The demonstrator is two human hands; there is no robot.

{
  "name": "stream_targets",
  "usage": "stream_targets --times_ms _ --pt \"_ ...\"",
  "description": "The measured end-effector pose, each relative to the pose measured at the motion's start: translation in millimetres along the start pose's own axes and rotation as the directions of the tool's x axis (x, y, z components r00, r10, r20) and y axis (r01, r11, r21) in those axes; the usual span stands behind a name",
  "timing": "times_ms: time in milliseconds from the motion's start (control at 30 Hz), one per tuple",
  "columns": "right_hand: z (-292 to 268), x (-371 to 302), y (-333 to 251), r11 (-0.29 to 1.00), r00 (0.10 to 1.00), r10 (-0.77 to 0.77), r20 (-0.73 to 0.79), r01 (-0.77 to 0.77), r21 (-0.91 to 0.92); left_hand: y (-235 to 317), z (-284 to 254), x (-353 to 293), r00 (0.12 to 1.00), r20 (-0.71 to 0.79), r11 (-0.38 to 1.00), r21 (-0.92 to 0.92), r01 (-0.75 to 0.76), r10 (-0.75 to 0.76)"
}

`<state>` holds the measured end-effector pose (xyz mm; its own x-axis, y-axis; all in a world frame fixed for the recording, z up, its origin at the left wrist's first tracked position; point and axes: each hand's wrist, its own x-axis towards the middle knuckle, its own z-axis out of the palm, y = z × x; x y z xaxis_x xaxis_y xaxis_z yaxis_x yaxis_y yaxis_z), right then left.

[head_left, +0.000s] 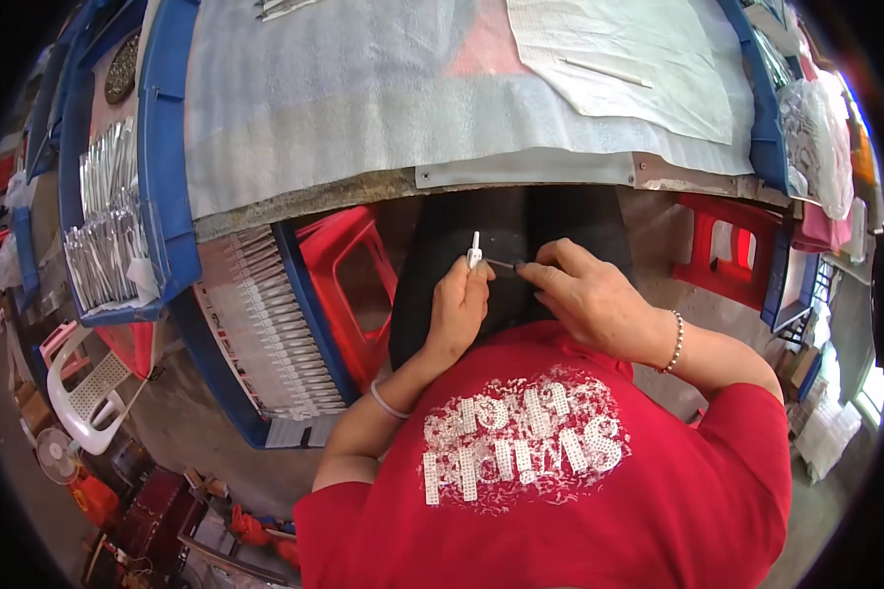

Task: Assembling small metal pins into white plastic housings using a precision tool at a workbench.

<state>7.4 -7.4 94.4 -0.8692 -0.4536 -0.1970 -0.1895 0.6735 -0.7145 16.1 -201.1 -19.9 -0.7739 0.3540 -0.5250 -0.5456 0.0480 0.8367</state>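
Above my lap, my left hand (459, 306) is closed around a small white piece (474, 257) whose narrow tip points up past the fingers. Its lower part is hidden in the hand, and its exact kind cannot be made out. My right hand (591, 297) pinches a thin dark metal rod (502, 263) that reaches left to the white piece, at or very near it. What the rod belongs to is covered by the fingers. Both hands are in front of the table's near edge.
A worktable covered with white foam sheet (344, 88) lies ahead, with a white cloth (638, 69) and a slim white stick (607, 74) on it. Blue trays of metal pieces (113, 231) and rows of white parts (270, 324) stand left. Red stools (349, 285) flank my legs.
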Motion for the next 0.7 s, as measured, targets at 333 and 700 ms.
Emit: stream_targets --times_ms 333,700 --pt "10 4 12 0.993 0.994 -0.09 -0.063 0.084 -0.089 4 -1 3 0.994 0.032 0.988 -0.11 0.106 -0.103" --pt "21 16 13 0.974 0.997 0.073 0.034 -0.064 -0.218 -17 1 10 0.994 -0.026 0.973 0.209 -0.095 0.103"
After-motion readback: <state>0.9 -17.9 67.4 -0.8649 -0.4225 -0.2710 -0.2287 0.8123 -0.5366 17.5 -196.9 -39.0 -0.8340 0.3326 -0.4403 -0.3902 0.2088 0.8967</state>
